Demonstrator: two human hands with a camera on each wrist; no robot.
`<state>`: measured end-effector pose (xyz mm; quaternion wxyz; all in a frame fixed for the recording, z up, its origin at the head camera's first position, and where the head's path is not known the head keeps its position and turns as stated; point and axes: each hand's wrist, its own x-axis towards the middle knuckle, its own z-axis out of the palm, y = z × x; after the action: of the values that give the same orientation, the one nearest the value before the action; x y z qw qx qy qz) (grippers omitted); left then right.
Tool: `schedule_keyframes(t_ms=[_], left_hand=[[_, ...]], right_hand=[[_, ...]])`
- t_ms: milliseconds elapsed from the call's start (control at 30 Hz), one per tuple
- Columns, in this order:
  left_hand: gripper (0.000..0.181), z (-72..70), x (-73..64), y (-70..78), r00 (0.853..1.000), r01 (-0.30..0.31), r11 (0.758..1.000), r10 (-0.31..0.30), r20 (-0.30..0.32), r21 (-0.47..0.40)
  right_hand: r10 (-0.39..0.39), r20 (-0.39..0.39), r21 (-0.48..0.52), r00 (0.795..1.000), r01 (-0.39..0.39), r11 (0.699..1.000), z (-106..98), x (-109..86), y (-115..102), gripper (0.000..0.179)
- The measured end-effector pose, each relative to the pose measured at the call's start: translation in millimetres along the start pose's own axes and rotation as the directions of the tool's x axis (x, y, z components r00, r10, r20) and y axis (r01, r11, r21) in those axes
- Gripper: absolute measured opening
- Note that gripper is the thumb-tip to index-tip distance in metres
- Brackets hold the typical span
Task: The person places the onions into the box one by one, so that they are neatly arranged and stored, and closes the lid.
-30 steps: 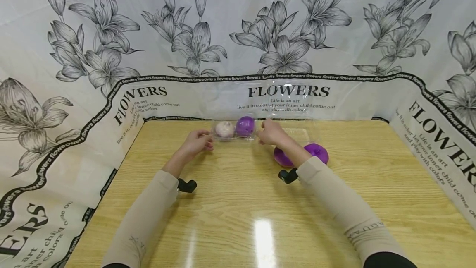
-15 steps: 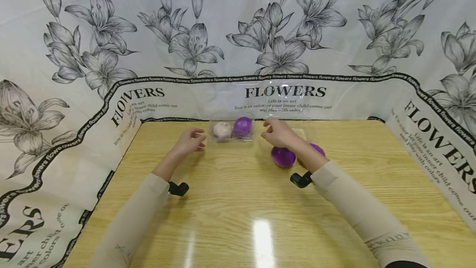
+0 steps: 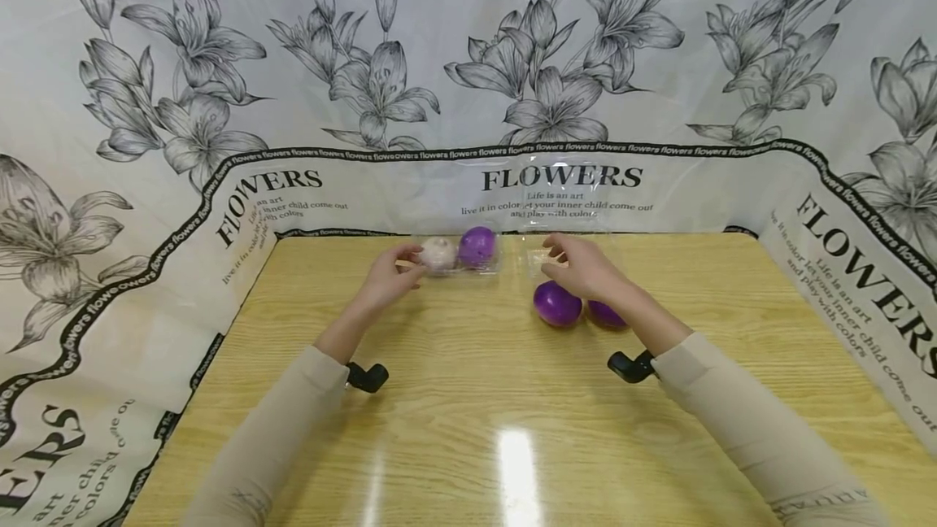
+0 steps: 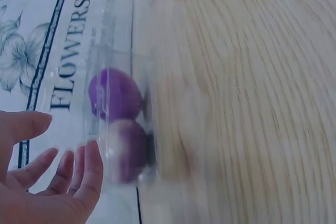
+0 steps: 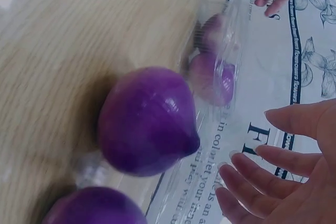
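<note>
A clear plastic box (image 3: 472, 271) stands at the back of the table. Inside it lie a pale, purple-tinged onion-shaped ball (image 3: 437, 254) and a purple onion-shaped ball (image 3: 477, 247). My left hand (image 3: 391, 276) is at the box's left end, fingers loosely bent and holding nothing; contact is unclear in the head view. Another clear box (image 3: 538, 260) is to the right, partly hidden by my right hand (image 3: 586, 268), whose fingers are spread with nothing in them. In front of this box sit two more purple onion-shaped balls, one (image 3: 558, 304) fully visible, the other (image 3: 606, 314) partly behind my wrist.
A clear upright lid (image 3: 560, 185) rises behind the right box, in front of the flower-printed cloth (image 3: 395, 193). Cloth walls enclose the wooden table (image 3: 468, 381) at the back and sides. Black wrist mounts (image 3: 368, 377) stick out under both forearms.
My right hand has moved right, away from the left box and over the right box. My left hand drew back left, then returned to the left box's end. The balls stay put.
</note>
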<state>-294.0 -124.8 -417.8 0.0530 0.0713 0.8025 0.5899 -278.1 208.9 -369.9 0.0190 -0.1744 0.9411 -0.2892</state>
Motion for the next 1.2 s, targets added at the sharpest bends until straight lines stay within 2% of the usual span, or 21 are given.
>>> schedule_keyframes(t_ms=[233, 433, 700, 833, 1200], left_hand=[[0.053, 27.5, 2.5, 15.2, 0.999, -0.041, 0.999, 0.041, 0.014, 0.012], [0.059, 48.4, 10.6, 25.0, 0.996, -0.086, 0.996, 0.085, 0.024, 0.030], [0.063, 73.4, 17.6, 29.4, 0.990, -0.132, 0.989, 0.128, 0.056, 0.070], [0.066, 83.2, 24.5, 32.0, 0.990, -0.134, 0.984, 0.128, 0.060, 0.120], [0.057, 112.9, 37.8, 40.4, 0.991, -0.123, 0.978, 0.111, 0.074, 0.170]], right_hand=[[-0.008, -0.008, -0.029, 1.000, 0.008, 1.000, -15, -19.1, 11, 0.048], [-0.024, -0.036, -0.049, 0.999, 0.023, 0.999, -27, -33.9, 19, 0.046], [-0.043, -0.061, -0.082, 0.997, 0.038, 0.996, -34, -52.8, 41, 0.048], [-0.025, -0.068, -0.096, 0.997, 0.019, 0.995, -37, -59.1, 54, 0.050], [0.015, -0.100, -0.071, 0.995, -0.022, 0.997, -32, -81.2, 79, 0.054]])
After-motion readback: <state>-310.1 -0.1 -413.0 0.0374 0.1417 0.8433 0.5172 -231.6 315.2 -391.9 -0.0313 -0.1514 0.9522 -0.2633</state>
